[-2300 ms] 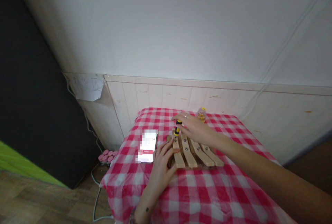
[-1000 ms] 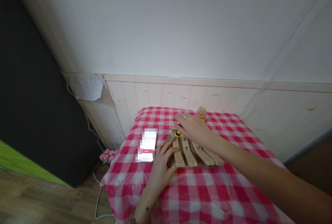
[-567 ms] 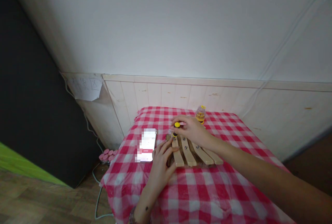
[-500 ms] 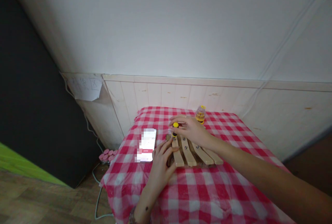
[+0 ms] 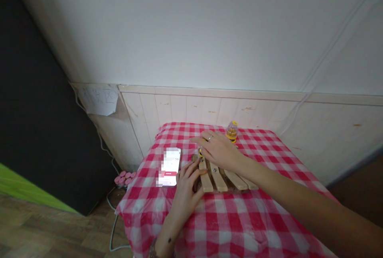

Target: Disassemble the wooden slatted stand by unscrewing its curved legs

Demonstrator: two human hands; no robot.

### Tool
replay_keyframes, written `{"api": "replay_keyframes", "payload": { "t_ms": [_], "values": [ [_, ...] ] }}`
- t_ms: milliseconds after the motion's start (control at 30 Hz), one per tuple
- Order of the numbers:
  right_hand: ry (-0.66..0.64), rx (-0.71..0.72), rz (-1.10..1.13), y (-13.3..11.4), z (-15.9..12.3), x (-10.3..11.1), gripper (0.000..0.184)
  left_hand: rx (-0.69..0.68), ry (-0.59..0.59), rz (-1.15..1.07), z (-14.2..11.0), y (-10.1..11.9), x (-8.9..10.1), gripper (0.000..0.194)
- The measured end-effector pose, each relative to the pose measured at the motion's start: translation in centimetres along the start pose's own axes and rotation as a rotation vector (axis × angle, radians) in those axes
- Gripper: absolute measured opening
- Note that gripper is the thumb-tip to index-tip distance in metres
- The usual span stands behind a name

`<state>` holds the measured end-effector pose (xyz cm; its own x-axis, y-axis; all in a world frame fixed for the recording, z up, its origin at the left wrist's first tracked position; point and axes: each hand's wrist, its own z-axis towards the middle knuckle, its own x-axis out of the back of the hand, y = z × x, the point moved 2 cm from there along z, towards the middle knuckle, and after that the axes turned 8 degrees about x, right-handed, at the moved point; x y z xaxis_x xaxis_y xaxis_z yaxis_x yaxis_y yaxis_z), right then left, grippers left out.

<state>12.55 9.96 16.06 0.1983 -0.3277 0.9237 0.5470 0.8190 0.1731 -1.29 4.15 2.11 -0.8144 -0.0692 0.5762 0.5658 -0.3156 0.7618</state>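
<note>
My right hand (image 5: 220,149), with a ring on one finger, is closed around a small yellow-and-black screwdriver (image 5: 201,153). Most of the handle is hidden under the palm and fingers. The tool stands at the upper end of the leftmost pale curved wooden slat (image 5: 206,181), over a screw. My left hand (image 5: 189,180) grips the left side of that slat, fingertips near the screwdriver's tip and the thumb at the near side. Several such slats with metal screws lie side by side on a darker, rough wooden base (image 5: 195,157); my right hand partly covers them.
A lit phone (image 5: 171,166) lies left of my left hand. Behind my right hand stands a clear domed bit case (image 5: 231,131) with a yellow base. The red-and-white checked tablecloth (image 5: 227,226) meets the panelled wall. Pink round items (image 5: 124,179) and a cable (image 5: 113,230) are at left.
My right hand opened its grip around the screwdriver's yellow cap, turned it, and now covers the handle from above again. My left hand stays in place on the slat.
</note>
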Motion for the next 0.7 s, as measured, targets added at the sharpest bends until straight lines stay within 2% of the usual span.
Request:
{"api": "replay_keyframes", "payload": {
  "t_ms": [133, 267, 367, 467, 567, 700],
  "values": [
    [0.016, 0.015, 0.030, 0.0, -0.1, 0.1, 0.023, 0.006, -0.011, -0.001, 0.0, 0.2, 0.1, 0.046],
    [0.066, -0.001, 0.068, 0.3, 0.0, -0.2, 0.025, 0.005, -0.012, 0.006, 0.1, 0.2, 0.1, 0.047],
    [0.055, -0.021, 0.118, 0.8, 0.0, -0.8, 0.027, -0.006, -0.011, 0.005, 0.1, 0.1, 0.1, 0.044],
    [0.057, -0.033, 0.220, 1.1, -0.1, -1.3, 0.043, -0.021, -0.010, -0.001, 0.0, 0.0, 0.1, 0.042],
    [0.077, 0.014, 0.308, 0.9, -0.3, -1.2, 0.059, -0.022, -0.013, -0.002, 0.0, 0.0, 0.1, 0.042],
    [0.108, 0.000, 0.400, 0.4, -0.5, -0.6, 0.048, -0.013, -0.012, 0.003, 0.1, 0.0, 0.1, 0.042]
  ]
}}
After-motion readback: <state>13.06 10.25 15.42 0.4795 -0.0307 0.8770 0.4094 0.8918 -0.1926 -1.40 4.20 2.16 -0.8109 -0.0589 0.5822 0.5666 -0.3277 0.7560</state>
